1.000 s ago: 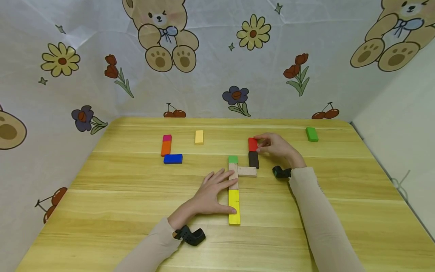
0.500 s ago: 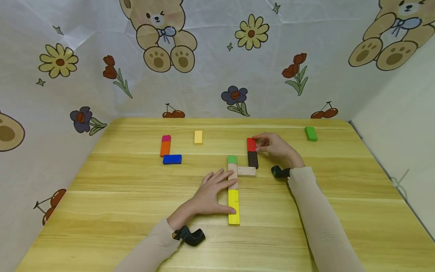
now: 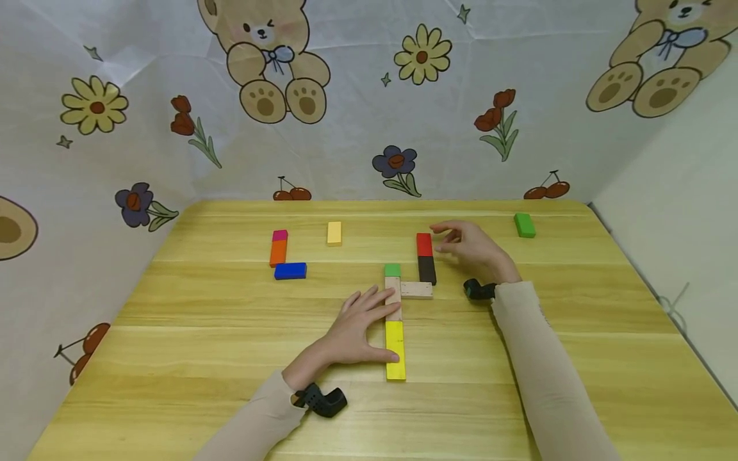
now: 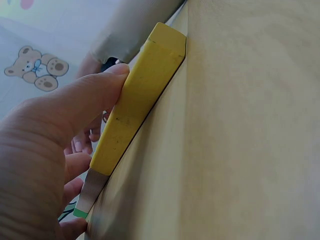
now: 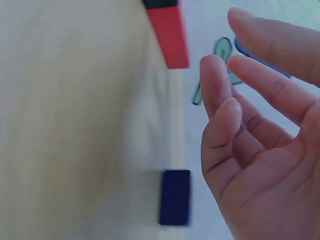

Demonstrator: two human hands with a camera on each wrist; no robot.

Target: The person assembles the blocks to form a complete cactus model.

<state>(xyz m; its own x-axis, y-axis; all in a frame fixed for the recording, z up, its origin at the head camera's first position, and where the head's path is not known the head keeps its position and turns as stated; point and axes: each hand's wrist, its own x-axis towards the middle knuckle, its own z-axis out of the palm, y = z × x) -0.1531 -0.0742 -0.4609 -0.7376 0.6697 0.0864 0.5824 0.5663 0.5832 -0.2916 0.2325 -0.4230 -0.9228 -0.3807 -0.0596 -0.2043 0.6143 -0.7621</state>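
Observation:
A yellow block (image 3: 395, 349), a pale wooden block (image 3: 394, 314) and a small green block (image 3: 392, 270) form a straight column. My left hand (image 3: 354, 333) lies spread along it, thumb on the yellow block and fingertips over the pale one. From the column's right side juts another pale wooden block (image 3: 416, 291), with a black block (image 3: 426, 269) above its outer end and a red block (image 3: 424, 244) beyond that. Just right of the red block is my right hand (image 3: 474, 246), fingers loosely bent and holding nothing; the right wrist view shows a gap between its fingers and the red block (image 5: 172, 40).
To the left lie a magenta block (image 3: 279, 235), an orange block (image 3: 278, 252) and a blue block (image 3: 291, 271), grouped together. A light yellow block (image 3: 334, 234) is near the back, and a green block (image 3: 524, 225) at the back right. A patterned cloth (image 3: 346, 153) hangs behind the table.
My right hand has let go of the red block and moved slightly right, away from it. The left hand stays on the column. The view has shifted a little.

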